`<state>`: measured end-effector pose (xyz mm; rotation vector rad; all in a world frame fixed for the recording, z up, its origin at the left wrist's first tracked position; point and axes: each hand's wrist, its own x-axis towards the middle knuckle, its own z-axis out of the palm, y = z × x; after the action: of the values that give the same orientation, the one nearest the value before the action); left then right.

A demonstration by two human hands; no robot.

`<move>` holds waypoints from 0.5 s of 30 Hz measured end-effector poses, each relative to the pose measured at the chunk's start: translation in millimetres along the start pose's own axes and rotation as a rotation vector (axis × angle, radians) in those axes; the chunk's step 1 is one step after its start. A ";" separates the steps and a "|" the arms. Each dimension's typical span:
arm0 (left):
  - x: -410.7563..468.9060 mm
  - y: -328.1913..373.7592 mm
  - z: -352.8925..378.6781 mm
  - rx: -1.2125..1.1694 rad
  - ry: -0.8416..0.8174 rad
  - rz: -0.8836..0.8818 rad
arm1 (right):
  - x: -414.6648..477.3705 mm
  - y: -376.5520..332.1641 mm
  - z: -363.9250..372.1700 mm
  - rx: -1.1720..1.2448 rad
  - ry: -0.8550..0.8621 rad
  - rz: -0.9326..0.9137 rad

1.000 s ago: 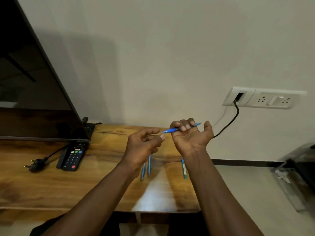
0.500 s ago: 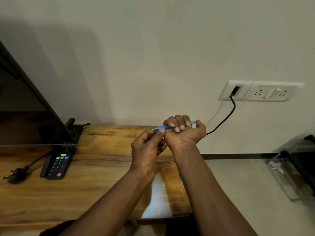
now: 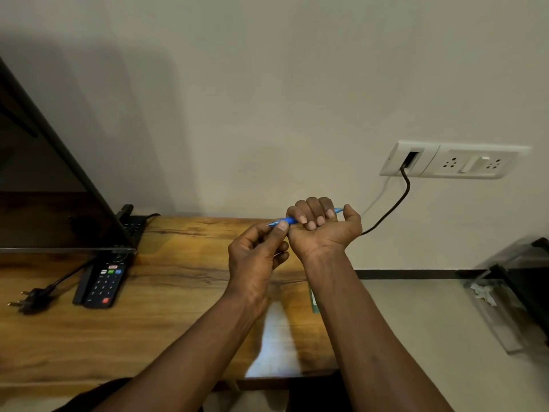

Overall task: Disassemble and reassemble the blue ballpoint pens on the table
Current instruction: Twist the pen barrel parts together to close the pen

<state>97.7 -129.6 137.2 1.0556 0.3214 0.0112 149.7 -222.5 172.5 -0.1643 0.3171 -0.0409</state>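
Above the right part of the tabletop (image 3: 178,292), closer to its back edge than to its front edge, the person is holding one blue pen (image 3: 291,220) in the air with both hands. The right hand (image 3: 322,233) is wrapping all its fingers round the body of the pen, with the palm facing the camera. Its thumb is sitting at the rear end, which is sticking out toward the wall. I think this full fist is serving as a clamp, so that the body is not turning while the other end is being worked. The left hand (image 3: 255,257) is pinching the pointed front end between the thumb and the first fingers, just beside the right fist. A pinch so close to the fist is giving good force for a small twist or pull. In my judgement the person is working on the front cone, either unscrewing it or screwing it back. Which of the two I cannot tell, because the joint is hiding under the fingers. The pen is being held nearly level and off the wood, probably so that small inner parts are not falling out. Near the right edge of the tabletop a thin strip is showing beside the right forearm. It is probably a second pen (image 3: 315,303), mostly hidden by the arm. Toward the left edge, a remote control (image 3: 102,282) and a loose plug (image 3: 29,298) are lying in front of the television (image 3: 44,188), well apart from the hands.
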 end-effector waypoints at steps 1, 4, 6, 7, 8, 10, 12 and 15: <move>0.0 0.1 0.0 0.001 -0.002 0.007 | 0.5 -0.2 0.2 -0.004 0.001 -0.002; 0.0 1.3 -0.7 0.025 -0.023 0.053 | 0.7 -1.0 1.2 0.003 -0.002 -0.009; 0.7 1.4 -2.0 0.039 -0.033 0.072 | 0.1 -0.3 0.9 0.023 -0.011 -0.002; 1.1 1.1 -2.6 0.038 -0.032 0.072 | -0.1 0.6 0.4 0.033 -0.014 0.004; 1.2 0.9 -3.2 0.036 -0.028 0.071 | -0.3 1.4 0.2 0.039 -0.016 0.009; 1.3 0.1 -3.8 0.031 -0.025 0.077 | -0.3 2.0 0.7 0.033 -0.012 0.009; 1.5 -0.1 -4.8 0.039 -0.029 0.098 | -0.4 1.7 1.9 0.006 -0.006 -0.010; 1.9 0.7 -6.7 0.056 -0.039 0.123 | -1.2 1.4 2.9 -0.019 -0.008 -0.028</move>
<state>97.8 -123.2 134.2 1.1283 0.2223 0.0921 149.5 -220.6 175.3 -0.1880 0.3075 -0.0653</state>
